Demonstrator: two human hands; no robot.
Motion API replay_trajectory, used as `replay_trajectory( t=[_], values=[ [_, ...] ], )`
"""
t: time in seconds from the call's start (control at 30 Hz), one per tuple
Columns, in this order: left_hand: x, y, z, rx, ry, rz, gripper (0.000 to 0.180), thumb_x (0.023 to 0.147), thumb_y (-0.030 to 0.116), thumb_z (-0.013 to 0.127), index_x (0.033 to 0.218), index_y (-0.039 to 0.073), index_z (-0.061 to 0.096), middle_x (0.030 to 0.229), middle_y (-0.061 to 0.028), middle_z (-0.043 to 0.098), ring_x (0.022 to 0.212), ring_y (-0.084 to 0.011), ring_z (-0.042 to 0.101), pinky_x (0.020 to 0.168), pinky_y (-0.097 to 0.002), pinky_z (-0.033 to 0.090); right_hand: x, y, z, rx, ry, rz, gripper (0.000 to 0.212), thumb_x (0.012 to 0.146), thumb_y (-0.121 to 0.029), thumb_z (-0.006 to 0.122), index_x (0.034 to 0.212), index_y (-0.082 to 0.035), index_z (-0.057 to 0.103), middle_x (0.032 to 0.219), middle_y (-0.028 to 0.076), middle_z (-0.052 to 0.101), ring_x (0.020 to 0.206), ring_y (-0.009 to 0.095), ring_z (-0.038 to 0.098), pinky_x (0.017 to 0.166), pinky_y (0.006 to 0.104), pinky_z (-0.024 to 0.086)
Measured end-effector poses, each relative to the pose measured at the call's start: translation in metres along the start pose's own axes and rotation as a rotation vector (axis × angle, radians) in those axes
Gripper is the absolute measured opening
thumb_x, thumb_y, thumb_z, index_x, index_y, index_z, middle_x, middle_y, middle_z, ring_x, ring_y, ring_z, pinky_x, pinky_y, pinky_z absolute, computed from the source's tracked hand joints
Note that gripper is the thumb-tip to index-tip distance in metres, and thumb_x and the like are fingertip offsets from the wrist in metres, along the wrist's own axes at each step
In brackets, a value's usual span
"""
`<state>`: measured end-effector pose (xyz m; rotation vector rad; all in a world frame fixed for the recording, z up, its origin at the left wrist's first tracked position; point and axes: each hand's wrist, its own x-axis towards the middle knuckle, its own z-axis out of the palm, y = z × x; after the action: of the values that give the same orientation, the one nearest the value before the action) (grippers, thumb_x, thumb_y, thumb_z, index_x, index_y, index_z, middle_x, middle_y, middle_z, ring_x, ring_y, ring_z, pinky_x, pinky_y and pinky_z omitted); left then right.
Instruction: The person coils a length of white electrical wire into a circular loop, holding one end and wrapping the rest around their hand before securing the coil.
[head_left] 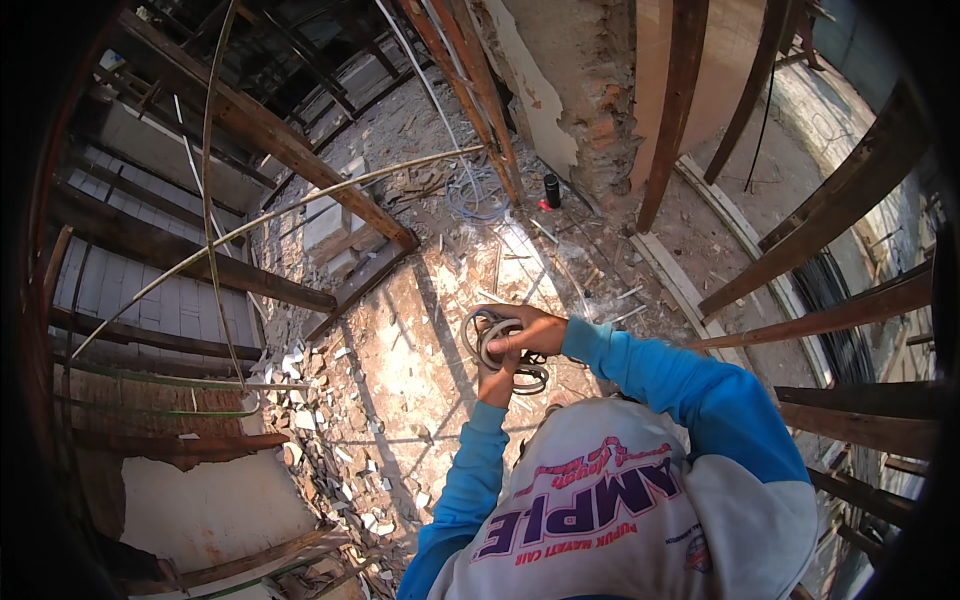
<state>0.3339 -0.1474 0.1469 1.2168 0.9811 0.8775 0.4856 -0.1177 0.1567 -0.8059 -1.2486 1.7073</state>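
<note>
A small coil of grey and dark cable (473,342) is gathered between my hands in front of my body. Below it, my left hand (495,382) grips the loops from the near side, its fingers closed. My right hand (537,333) reaches in from the right with bent fingers wrapped over the upper part of the same coil. Several darker loops (533,380) hang out on the right side of my left hand. Parts of the fingers are hidden by the loops.
Broken tile and rubble (335,440) lie along the floor to the left. Wooden beams (270,140) slant overhead on both sides, and a thin bamboo pole (330,190) crosses the left. Ahead are a loose pale wire coil (475,197), a black cylinder (551,190) and a crumbling wall (590,90).
</note>
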Motion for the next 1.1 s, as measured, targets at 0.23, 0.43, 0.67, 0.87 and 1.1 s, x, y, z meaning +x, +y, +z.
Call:
replay_trajectory(
  t=[0.23, 0.43, 0.67, 0.87, 1.1],
  values=[
    [-0.006, -0.051, 0.002, -0.032, 0.075, -0.085, 0.04, 0.081, 0.008, 0.065, 0.117, 0.001, 0.048, 0.107, -0.0088, 0.055, 0.095, -0.0179, 0.055, 0.082, -0.0296, 0.047, -0.017, 0.006, 0.037, -0.372, 0.206, 0.052, 0.098, 0.052, -0.044, 0.083, 0.128, -0.005, 0.037, 0.116, 0.015, 0.051, 0.107, 0.028, 0.051, 0.093, 0.0358, 0.04],
    [-0.007, -0.052, 0.015, -0.095, 0.048, -0.071, 0.037, 0.082, 0.009, 0.064, 0.114, 0.002, 0.049, 0.102, -0.0078, 0.054, 0.091, -0.0174, 0.054, 0.08, -0.0307, 0.047, -0.037, -0.001, 0.038, -0.682, 0.441, -0.064, 0.058, 0.059, -0.048, 0.074, 0.096, -0.005, 0.061, 0.119, 0.022, 0.054, 0.124, 0.029, 0.041, 0.11, 0.0507, 0.013],
    [-0.014, -0.04, -0.013, -0.055, -0.046, -0.132, 0.032, 0.083, 0.01, 0.062, 0.111, 0.003, 0.049, 0.096, -0.0067, 0.054, 0.086, -0.0167, 0.053, 0.078, -0.0321, 0.046, -0.051, -0.024, 0.054, -0.574, 0.345, -0.119, 0.045, 0.061, -0.038, 0.076, 0.084, -0.004, 0.059, 0.101, 0.016, 0.061, 0.092, 0.031, 0.06, 0.088, 0.0409, 0.044],
    [-0.054, -0.031, -0.021, -0.237, -0.161, -0.251, 0.029, 0.083, 0.01, 0.061, 0.109, 0.004, 0.049, 0.091, -0.0058, 0.053, 0.081, -0.0162, 0.053, 0.076, -0.0333, 0.046, -0.06, -0.037, 0.059, -0.099, -0.197, -0.137, 0.057, 0.071, -0.03, 0.076, 0.109, -0.007, 0.041, 0.088, 0.009, 0.059, 0.08, 0.019, 0.057, 0.067, 0.0337, 0.046],
    [-0.066, -0.041, 0.013, -0.377, -0.147, -0.285, 0.025, 0.084, 0.011, 0.059, 0.106, 0.005, 0.049, 0.085, -0.0046, 0.052, 0.076, -0.0156, 0.052, 0.074, -0.0347, 0.046, -0.053, -0.034, 0.05, 0.044, -0.126, -0.266, 0.022, 0.083, -0.025, 0.065, 0.087, -0.005, 0.055, 0.084, 0.005, 0.059, 0.077, 0.015, 0.057, 0.067, 0.0297, 0.045]
  ],
)
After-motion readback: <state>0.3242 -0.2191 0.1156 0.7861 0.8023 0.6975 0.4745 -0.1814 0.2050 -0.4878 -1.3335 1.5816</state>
